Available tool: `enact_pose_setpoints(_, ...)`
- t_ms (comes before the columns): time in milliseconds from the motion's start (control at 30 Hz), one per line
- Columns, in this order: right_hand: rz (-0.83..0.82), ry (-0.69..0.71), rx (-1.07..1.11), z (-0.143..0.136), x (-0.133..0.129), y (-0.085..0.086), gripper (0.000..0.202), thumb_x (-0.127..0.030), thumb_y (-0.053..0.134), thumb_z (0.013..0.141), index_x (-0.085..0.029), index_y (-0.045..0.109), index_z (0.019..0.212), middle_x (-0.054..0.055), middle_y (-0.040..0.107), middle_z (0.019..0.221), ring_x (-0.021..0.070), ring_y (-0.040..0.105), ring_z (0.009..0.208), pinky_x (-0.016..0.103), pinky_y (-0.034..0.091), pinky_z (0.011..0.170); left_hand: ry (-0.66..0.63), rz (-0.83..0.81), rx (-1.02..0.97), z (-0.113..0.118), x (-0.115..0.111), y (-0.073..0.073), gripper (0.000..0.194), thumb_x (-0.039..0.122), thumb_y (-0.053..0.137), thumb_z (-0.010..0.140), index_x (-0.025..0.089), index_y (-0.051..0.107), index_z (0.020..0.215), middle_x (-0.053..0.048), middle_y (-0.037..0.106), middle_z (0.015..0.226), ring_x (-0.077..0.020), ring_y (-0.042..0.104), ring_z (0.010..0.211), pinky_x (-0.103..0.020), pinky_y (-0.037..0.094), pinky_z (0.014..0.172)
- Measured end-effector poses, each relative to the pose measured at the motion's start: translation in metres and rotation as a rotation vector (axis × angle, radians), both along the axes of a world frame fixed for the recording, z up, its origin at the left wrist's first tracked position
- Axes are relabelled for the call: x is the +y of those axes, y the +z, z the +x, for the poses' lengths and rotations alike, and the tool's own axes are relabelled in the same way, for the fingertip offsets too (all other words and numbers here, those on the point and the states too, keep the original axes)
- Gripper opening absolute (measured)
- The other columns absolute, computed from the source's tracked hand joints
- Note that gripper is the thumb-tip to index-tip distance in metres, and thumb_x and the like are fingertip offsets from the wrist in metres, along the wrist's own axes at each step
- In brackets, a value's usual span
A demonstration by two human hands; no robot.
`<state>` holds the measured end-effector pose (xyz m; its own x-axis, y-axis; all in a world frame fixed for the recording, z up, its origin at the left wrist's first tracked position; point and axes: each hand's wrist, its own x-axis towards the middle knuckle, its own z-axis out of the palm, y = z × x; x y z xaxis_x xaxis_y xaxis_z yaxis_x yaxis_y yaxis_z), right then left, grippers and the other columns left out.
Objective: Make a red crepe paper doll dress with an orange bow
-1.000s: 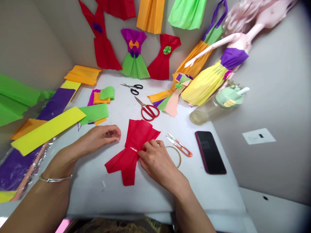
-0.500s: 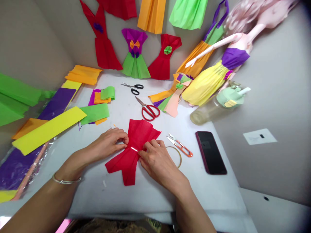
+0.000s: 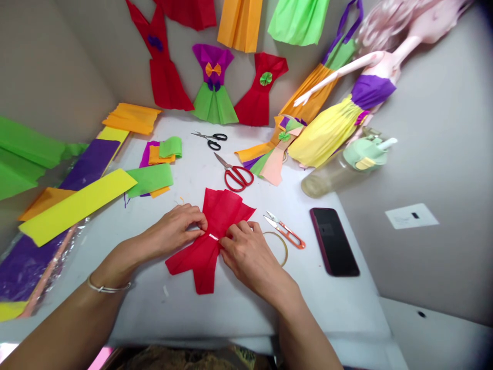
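Head view, looking down: the left hand (image 3: 181, 226), clear of the work a second ago, now meets the red dress-shaped piece (image 3: 221, 208) at its waist. Its thumb and fingertips pinch one edge; the right hand (image 3: 246, 252) pinches the opposite edge. That appears to steady the narrow middle, bound by a pale strip (image 3: 213, 237), from both sides. The piece lies flat on a white-covered table (image 3: 246, 318), near red-handled scissors (image 3: 228, 166) and orange snips (image 3: 285, 235). A phone (image 3: 335, 241) lies right, coloured sheets (image 3: 79, 207) left. Small bright dresses (image 3: 213, 105) line the grey wall (image 3: 442, 154) behind; a doll (image 3: 379, 67) leans rightward.
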<state>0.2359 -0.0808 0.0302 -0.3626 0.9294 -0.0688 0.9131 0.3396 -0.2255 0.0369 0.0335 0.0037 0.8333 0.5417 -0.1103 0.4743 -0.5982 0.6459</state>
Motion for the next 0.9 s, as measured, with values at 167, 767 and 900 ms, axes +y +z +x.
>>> enact_pose_setpoints(167,0.037,0.006,0.017,-0.001,0.000,-0.001,0.018,-0.021,0.051,0.095,-0.018,0.063,0.082,0.007,0.059,0.086,0.0221,0.046,0.086,0.037,0.030,0.078,-0.011,-0.002,0.005,-0.002,0.000,0.002,0.009,0.022,0.055,0.091,0.021,0.058,0.082,0.001,0.059,0.083,-0.0179,0.052,0.085,-0.032,0.036,0.083)
enact_pose_setpoints(767,0.074,0.024,0.093,-0.006,0.004,-0.002,0.021,-0.022,0.050,0.097,-0.020,0.068,0.107,0.008,0.060,0.092,0.0222,0.046,0.089,0.038,0.032,0.085,-0.040,-0.024,0.096,-0.004,-0.002,0.005,0.012,0.026,0.059,0.089,0.020,0.058,0.078,-0.001,0.057,0.082,-0.0198,0.051,0.084,-0.031,0.035,0.078)
enact_pose_setpoints(900,0.091,0.033,0.091,-0.008,0.005,-0.004,0.022,-0.024,0.050,0.097,-0.022,0.068,0.109,0.007,0.059,0.091,0.0222,0.045,0.088,0.038,0.031,0.084,-0.056,-0.015,0.109,-0.002,-0.003,0.006,0.014,0.025,0.057,0.089,0.020,0.057,0.076,0.000,0.056,0.080,-0.0198,0.050,0.082,-0.032,0.034,0.077)
